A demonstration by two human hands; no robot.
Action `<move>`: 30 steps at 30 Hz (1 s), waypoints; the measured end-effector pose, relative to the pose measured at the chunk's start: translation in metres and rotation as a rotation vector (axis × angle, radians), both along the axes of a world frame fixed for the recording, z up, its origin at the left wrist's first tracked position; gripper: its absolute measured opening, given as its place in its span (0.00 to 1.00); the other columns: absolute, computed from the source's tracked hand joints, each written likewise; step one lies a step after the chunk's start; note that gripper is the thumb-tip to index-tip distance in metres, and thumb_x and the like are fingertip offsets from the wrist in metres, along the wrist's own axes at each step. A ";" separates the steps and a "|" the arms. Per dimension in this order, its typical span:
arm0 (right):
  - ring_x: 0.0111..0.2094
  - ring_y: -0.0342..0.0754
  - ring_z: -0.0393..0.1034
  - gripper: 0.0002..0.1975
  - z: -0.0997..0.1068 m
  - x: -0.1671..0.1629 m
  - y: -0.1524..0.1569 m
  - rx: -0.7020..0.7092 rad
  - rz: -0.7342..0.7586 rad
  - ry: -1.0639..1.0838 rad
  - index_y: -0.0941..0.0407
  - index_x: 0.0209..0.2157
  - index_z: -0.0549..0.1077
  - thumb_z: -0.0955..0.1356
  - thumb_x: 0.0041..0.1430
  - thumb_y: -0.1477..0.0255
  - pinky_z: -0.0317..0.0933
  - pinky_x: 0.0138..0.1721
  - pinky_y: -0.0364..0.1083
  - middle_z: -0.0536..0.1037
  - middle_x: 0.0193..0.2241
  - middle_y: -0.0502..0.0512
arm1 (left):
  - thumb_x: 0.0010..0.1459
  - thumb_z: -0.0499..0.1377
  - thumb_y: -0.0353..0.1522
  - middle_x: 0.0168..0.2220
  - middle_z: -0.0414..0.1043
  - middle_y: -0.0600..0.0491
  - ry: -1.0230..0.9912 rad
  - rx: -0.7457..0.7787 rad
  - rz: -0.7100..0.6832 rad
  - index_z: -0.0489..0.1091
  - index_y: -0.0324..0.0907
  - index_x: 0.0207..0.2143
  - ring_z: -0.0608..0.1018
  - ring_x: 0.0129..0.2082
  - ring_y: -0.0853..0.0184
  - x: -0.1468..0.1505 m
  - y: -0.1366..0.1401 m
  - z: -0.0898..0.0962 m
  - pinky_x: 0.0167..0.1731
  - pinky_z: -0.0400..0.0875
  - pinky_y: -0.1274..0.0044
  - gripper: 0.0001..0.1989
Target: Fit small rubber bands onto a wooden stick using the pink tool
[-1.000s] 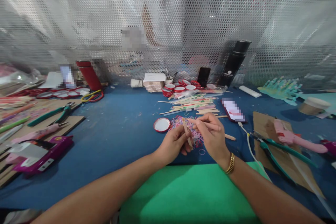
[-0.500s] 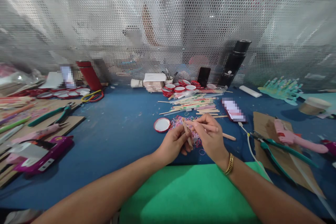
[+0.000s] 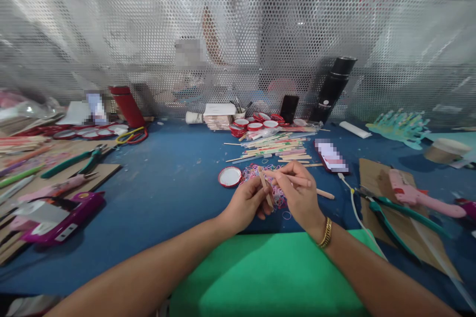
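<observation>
My left hand [image 3: 244, 203] is closed on a flat wooden craft stick [image 3: 265, 185], held tilted with its top end above the fingers. Close by on the right, my right hand [image 3: 299, 193] pinches a slim pale wooden stick [image 3: 295, 180], its tip at or very near the craft stick. Beneath both hands lies a heap of small colourful rubber bands [image 3: 256, 171], partly hidden by them. A round red-rimmed lid [image 3: 229, 177] rests left of the heap. Another length of pale stick [image 3: 325, 193] shows right of my right hand; whether it joins the held one I cannot tell.
Loose wooden sticks [image 3: 275, 147] and stacked red-rimmed lids [image 3: 255, 126] lie beyond the hands. To the right are a phone [image 3: 330, 155] on a cable, pliers [image 3: 390, 223] and a pink glue gun [image 3: 405, 188]. A purple glue gun base [image 3: 70, 215] stands left. Green cloth [image 3: 267, 272] lies in front.
</observation>
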State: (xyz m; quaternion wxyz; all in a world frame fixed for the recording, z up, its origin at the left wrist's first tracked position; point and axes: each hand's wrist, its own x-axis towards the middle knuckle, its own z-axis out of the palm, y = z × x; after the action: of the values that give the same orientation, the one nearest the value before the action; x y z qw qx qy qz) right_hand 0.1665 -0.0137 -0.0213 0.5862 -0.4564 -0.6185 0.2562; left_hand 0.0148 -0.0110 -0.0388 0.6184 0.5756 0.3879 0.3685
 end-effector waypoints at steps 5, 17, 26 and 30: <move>0.28 0.46 0.70 0.05 -0.003 0.001 0.001 0.008 -0.012 0.007 0.53 0.29 0.70 0.67 0.59 0.70 0.63 0.30 0.45 0.74 0.25 0.49 | 0.58 0.58 0.49 0.24 0.70 0.56 0.010 0.005 0.004 0.63 0.40 0.36 0.73 0.20 0.74 0.000 0.000 -0.001 0.17 0.67 0.85 0.21; 0.29 0.46 0.71 0.06 -0.002 0.002 0.001 0.010 -0.017 -0.003 0.54 0.28 0.70 0.66 0.59 0.71 0.63 0.31 0.46 0.74 0.26 0.49 | 0.58 0.57 0.49 0.24 0.70 0.56 0.004 0.001 -0.007 0.63 0.40 0.36 0.73 0.20 0.74 0.000 0.000 0.000 0.17 0.67 0.84 0.20; 0.27 0.46 0.70 0.05 -0.004 0.001 0.003 0.010 0.009 -0.015 0.53 0.28 0.70 0.66 0.59 0.71 0.62 0.31 0.46 0.74 0.24 0.48 | 0.59 0.57 0.49 0.23 0.70 0.56 0.016 0.004 -0.013 0.62 0.40 0.35 0.73 0.20 0.74 0.000 -0.001 0.000 0.17 0.67 0.85 0.20; 0.29 0.47 0.70 0.07 0.001 0.001 0.002 0.020 -0.015 -0.018 0.54 0.28 0.71 0.66 0.61 0.70 0.63 0.33 0.46 0.74 0.26 0.49 | 0.59 0.57 0.49 0.23 0.70 0.56 0.020 0.015 -0.030 0.62 0.40 0.35 0.73 0.20 0.74 0.000 0.000 -0.001 0.17 0.67 0.85 0.20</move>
State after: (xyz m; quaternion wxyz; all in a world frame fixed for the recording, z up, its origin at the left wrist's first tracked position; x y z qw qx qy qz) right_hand 0.1675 -0.0120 -0.0204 0.5868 -0.4576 -0.6228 0.2415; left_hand 0.0151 -0.0111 -0.0396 0.6156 0.5897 0.3824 0.3564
